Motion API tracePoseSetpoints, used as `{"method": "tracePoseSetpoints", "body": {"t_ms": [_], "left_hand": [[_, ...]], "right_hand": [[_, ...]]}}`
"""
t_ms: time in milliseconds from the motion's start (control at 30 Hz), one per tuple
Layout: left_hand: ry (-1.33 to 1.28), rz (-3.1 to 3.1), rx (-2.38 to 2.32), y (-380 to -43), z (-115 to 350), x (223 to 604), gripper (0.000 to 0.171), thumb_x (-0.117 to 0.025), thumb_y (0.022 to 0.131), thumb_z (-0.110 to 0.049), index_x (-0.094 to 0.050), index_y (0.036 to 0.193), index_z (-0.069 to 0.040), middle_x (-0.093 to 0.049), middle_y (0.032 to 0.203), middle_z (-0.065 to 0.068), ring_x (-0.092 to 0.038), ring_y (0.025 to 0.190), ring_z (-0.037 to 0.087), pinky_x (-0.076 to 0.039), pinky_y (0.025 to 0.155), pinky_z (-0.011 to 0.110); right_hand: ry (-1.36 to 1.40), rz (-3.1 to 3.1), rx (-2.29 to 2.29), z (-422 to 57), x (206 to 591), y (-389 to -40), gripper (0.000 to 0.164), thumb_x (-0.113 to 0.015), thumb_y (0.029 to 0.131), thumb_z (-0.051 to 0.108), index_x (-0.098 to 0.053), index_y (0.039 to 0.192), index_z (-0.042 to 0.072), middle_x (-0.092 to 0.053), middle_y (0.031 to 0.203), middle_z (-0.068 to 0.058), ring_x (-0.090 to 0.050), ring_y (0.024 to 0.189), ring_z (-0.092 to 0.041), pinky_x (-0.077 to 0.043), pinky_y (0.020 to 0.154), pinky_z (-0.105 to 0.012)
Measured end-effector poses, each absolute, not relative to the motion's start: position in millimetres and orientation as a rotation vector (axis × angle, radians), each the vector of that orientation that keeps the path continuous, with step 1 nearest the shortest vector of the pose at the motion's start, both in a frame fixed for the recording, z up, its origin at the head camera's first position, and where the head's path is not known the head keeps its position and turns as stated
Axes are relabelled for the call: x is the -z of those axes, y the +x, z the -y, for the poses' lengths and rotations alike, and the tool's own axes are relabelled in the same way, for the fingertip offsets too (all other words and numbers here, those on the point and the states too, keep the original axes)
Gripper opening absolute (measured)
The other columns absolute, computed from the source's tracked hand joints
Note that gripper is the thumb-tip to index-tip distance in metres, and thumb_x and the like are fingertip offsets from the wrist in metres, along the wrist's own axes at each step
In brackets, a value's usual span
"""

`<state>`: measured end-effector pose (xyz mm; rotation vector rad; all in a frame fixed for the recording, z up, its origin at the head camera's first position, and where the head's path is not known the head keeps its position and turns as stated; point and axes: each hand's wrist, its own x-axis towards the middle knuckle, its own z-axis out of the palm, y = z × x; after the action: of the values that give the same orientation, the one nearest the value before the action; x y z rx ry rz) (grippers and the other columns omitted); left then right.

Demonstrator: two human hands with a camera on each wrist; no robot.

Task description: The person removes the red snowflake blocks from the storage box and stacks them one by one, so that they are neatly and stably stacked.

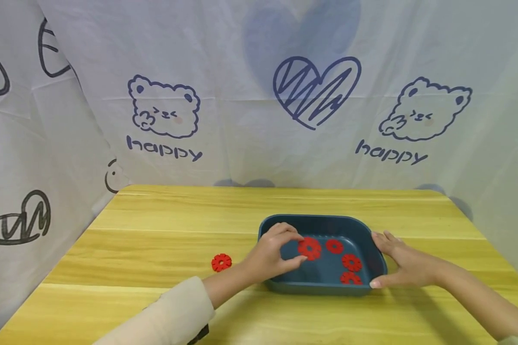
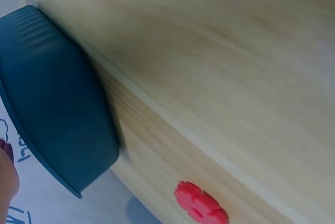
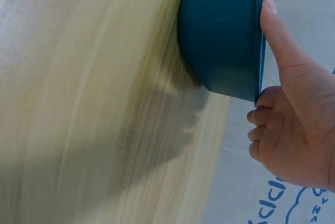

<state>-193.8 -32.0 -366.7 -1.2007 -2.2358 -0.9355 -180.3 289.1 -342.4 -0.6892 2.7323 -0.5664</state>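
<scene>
Sleeve: a cream fabric sleeve on the left arm is nearest, left of the deep blue, rounded-rectangular, plastic-looking tray, over the yellow wood-grain table.
Tray: the landmark, its long axis running left to right.
Right hand: at the tray's right end, the right hand holds the wall, thumb on the near corner, fingers towards the far side; the right wrist view shows them curled at the rim.
Lone disc: a red, notched, flower-shaped disc with a central hole lies on the table, left of the tray, just beyond the left forearm.
Left hand: the left hand reaches over the tray's left end, thumb nearer, fingers farther, bent in a C towards the tray's middle.
Fingertip disc: a larger-looking red notched disc is right at those fingertips, within the tray's outline; the left hand is the nearer. Whether it is pinched or released, I cannot tell. Being round, it has no long axis.
Inside the tray: three more red discs line the right half, near to far.
Backdrop: behind the tray hangs a white cloth with bears, hearts and "happy".
</scene>
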Motion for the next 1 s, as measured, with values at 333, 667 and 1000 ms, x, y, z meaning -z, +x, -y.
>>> {"method": "tracePoseSetpoints", "body": {"t_ms": [333, 667, 1000], "left_hand": [[-1.141, 2.222, 0.972, -192, 50, 371, 0.029, -0.078, 0.073, -0.013, -0.067, 0.096, -0.001, -0.059, 0.094, 0.006, -0.055, 0.09, 0.017, -0.051, 0.079, 0.022], [-1.079, 2.245, 0.976, -187, 70, 376, 0.031, -0.08, 0.07, -0.012, -0.067, 0.095, 0.001, -0.06, 0.095, 0.007, -0.055, 0.091, 0.017, -0.053, 0.075, 0.027], [-0.969, 2.2, 1.007, -189, 89, 375, 0.031, -0.081, 0.067, -0.01, -0.067, 0.093, 0.0, -0.062, 0.093, 0.007, -0.059, 0.09, 0.018, -0.054, 0.077, 0.029]], "right_hand": [[-0.677, -2.727, 0.567, -289, 342, -180, 0.109, -0.074, 0.072, 0.048, -0.017, 0.142, -0.014, -0.015, 0.147, -0.035, -0.006, 0.13, -0.061, -0.014, 0.096, -0.075], [-0.675, -2.707, 0.577, -289, 341, -179, 0.108, -0.073, 0.073, 0.048, -0.017, 0.142, -0.014, -0.015, 0.147, -0.035, -0.005, 0.13, -0.061, -0.013, 0.096, -0.075], [-0.674, -2.713, 0.565, -288, 340, -180, 0.109, -0.073, 0.073, 0.049, -0.017, 0.141, -0.014, -0.015, 0.147, -0.035, -0.005, 0.13, -0.061, -0.014, 0.096, -0.075]]}}
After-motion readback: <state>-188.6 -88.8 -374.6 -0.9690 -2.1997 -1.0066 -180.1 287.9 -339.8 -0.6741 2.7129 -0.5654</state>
